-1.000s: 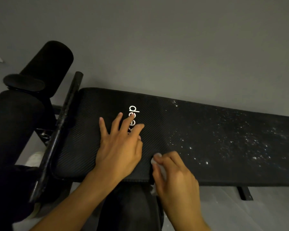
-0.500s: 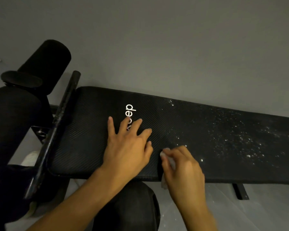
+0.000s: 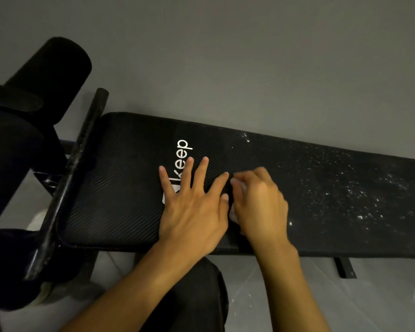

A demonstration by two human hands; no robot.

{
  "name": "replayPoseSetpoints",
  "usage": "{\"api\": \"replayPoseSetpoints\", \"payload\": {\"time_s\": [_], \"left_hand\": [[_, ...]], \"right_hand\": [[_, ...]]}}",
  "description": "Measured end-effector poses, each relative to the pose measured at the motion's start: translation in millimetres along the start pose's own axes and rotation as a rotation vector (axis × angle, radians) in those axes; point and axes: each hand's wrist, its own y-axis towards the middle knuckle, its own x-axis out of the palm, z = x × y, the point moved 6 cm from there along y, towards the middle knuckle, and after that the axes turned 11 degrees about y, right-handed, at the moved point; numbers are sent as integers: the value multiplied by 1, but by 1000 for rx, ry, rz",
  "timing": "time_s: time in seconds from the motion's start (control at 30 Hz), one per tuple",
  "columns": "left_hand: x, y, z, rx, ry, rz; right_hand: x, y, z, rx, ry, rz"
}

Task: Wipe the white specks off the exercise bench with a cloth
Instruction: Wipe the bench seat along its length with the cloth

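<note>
Right of your right hand the bench pad runs open, speckled white, out of view — leftward your flat left hand lies just beside it, with a black bar and foam roller past the pad's end.

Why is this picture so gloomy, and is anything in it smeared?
Head view: dim, flat light with no glare, so the black bench and foam roller lose detail while the white specks stand out. Head view: the right hand gripping the cloth is smeared by motion; the left hand, flat on the bench, looks sharper.
</note>
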Motion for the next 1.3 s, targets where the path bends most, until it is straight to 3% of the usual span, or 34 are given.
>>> {"api": "replayPoseSetpoints", "payload": {"time_s": [0.27,0.5,0.7,0.93,1.1,1.3], "left_hand": [[-2,1,-1,-13,25,14],[-4,0,0,-23,18,27],[-5,1,2,-24,32,28],[-3,2,3,-19,22,2],[-3,2,3,-6,16,12],[-3,3,2,1,15,-2]], "right_hand": [[-9,-21,-6,-47,143,-107],[17,81,-16,3,16,-35],[9,56,-6,-73,105,-87],[36,116,-24,-19,-21,-14],[17,58,-14,-100,113,-112],[-16,-46,11,22,143,-159]]}}
